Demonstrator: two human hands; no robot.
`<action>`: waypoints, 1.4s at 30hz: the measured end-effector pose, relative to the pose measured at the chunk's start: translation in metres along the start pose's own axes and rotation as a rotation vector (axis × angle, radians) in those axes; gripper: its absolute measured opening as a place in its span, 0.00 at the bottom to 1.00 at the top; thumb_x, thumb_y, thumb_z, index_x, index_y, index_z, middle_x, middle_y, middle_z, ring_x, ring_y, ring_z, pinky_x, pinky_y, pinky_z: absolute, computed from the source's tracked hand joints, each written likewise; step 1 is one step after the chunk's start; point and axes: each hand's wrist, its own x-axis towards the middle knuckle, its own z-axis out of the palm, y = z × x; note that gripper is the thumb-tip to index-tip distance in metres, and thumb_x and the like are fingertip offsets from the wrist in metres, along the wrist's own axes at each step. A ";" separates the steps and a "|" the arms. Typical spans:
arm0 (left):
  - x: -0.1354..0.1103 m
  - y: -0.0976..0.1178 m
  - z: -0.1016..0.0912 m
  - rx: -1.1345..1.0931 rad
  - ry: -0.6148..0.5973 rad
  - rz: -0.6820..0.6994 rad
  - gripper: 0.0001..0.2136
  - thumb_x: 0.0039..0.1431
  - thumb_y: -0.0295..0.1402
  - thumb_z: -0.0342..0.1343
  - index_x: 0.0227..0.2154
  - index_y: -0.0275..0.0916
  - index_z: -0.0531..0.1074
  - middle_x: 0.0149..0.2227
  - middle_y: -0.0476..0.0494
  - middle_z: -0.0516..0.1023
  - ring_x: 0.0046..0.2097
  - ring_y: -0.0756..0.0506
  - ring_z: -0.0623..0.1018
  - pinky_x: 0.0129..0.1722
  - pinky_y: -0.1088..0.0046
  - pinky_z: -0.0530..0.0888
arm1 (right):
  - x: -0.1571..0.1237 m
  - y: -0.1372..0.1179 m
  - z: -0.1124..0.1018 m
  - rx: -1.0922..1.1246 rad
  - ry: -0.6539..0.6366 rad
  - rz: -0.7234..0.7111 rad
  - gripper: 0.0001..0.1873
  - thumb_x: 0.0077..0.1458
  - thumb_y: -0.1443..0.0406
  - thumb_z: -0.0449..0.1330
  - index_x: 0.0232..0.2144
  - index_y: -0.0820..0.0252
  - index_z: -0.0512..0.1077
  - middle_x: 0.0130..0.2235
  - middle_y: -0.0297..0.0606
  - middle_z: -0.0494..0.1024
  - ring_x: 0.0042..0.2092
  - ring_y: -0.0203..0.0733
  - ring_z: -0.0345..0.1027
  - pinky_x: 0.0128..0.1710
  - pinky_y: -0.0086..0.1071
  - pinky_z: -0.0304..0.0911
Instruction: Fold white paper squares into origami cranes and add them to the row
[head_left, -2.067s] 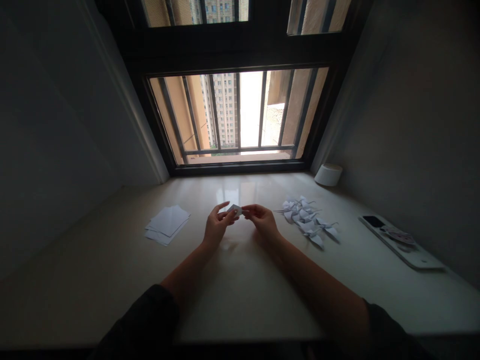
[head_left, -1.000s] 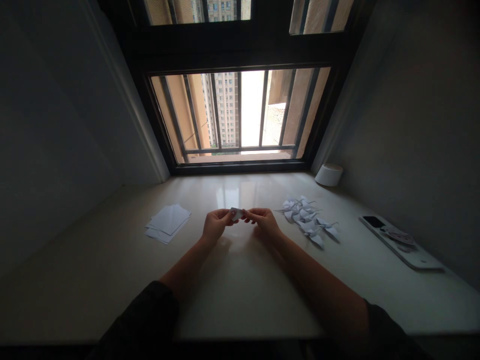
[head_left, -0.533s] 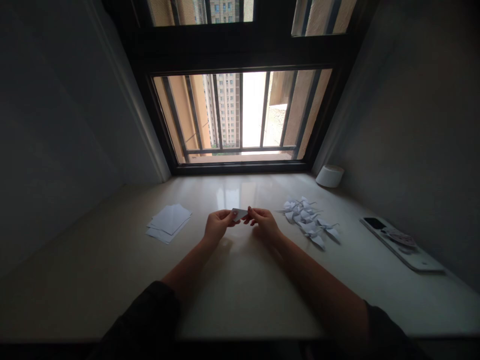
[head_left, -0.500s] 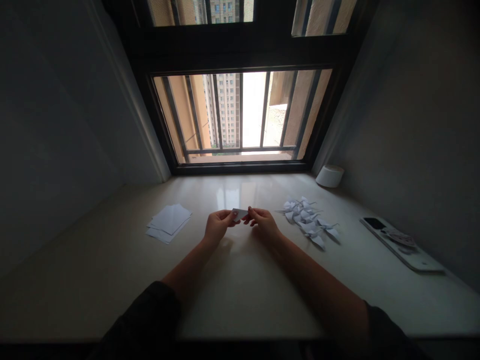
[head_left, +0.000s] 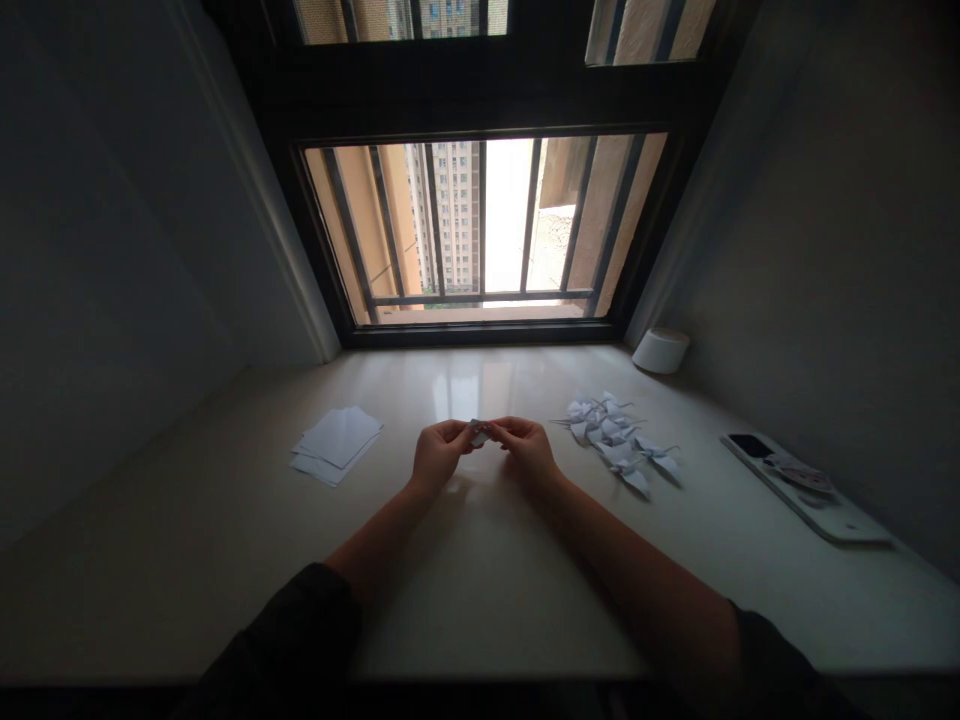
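Between my two hands is a small folded piece of white paper [head_left: 478,432], held up above the pale sill. My left hand [head_left: 441,450] pinches its left side with the thumb on top. On the right side, my right hand [head_left: 525,445] grips it between thumb and fingers. The fingers hide much of the paper, so its exact folded shape is unclear. A pile of folded paper cranes [head_left: 611,435] lies to the right of my right hand. Off to the left of my left hand rests a loose stack of white paper sheets [head_left: 341,440].
A white phone [head_left: 840,515] lies at the right by the wall, with a small object on its back. Near the window's right corner stands a white rounded object [head_left: 660,352]. A dark-framed window [head_left: 480,335] with bars closes off the far side.
My right hand's fingers have moved in closer to the left hand. Less of the folded paper's flat face shows, and it looks turned or bent between the fingertips.
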 end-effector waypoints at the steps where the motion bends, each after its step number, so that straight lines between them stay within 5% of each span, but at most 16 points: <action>1: 0.000 0.000 0.000 -0.009 -0.002 -0.012 0.17 0.42 0.44 0.64 0.28 0.34 0.77 0.27 0.40 0.80 0.31 0.44 0.79 0.32 0.70 0.73 | -0.001 0.000 0.001 0.013 0.002 0.006 0.15 0.37 0.54 0.67 0.23 0.59 0.78 0.25 0.38 0.78 0.29 0.41 0.69 0.30 0.32 0.59; 13: 0.002 -0.001 -0.002 -0.005 0.024 -0.002 0.16 0.44 0.44 0.63 0.28 0.35 0.78 0.26 0.41 0.79 0.30 0.45 0.78 0.32 0.70 0.73 | 0.008 0.008 -0.003 0.004 -0.107 0.023 0.21 0.43 0.49 0.60 0.24 0.61 0.78 0.23 0.38 0.75 0.28 0.38 0.65 0.27 0.30 0.57; 21: 0.001 0.000 -0.002 0.010 0.037 0.043 0.16 0.45 0.44 0.62 0.29 0.35 0.78 0.27 0.41 0.80 0.31 0.45 0.78 0.33 0.70 0.73 | 0.007 0.007 -0.007 -0.071 0.101 0.035 0.20 0.34 0.51 0.67 0.26 0.61 0.78 0.27 0.41 0.79 0.32 0.43 0.69 0.30 0.33 0.59; 34: 0.004 -0.001 -0.004 0.015 0.046 0.000 0.18 0.42 0.46 0.63 0.28 0.34 0.78 0.26 0.40 0.79 0.31 0.44 0.78 0.33 0.69 0.74 | 0.012 0.015 -0.007 -0.150 0.065 -0.009 0.24 0.44 0.46 0.59 0.23 0.62 0.76 0.24 0.40 0.75 0.27 0.39 0.64 0.26 0.31 0.56; 39: 0.004 -0.001 -0.006 0.024 0.047 0.009 0.18 0.45 0.46 0.61 0.30 0.34 0.78 0.27 0.40 0.79 0.32 0.45 0.78 0.34 0.70 0.73 | 0.014 0.017 -0.008 -0.104 0.076 -0.063 0.27 0.50 0.46 0.52 0.34 0.61 0.77 0.28 0.41 0.76 0.31 0.41 0.67 0.28 0.32 0.60; 42: 0.004 -0.001 -0.007 0.068 0.042 0.052 0.17 0.45 0.46 0.61 0.30 0.35 0.77 0.27 0.41 0.79 0.32 0.45 0.78 0.32 0.71 0.73 | 0.012 0.011 -0.007 -0.146 0.024 -0.159 0.23 0.49 0.49 0.57 0.41 0.57 0.75 0.34 0.40 0.77 0.34 0.41 0.68 0.33 0.33 0.62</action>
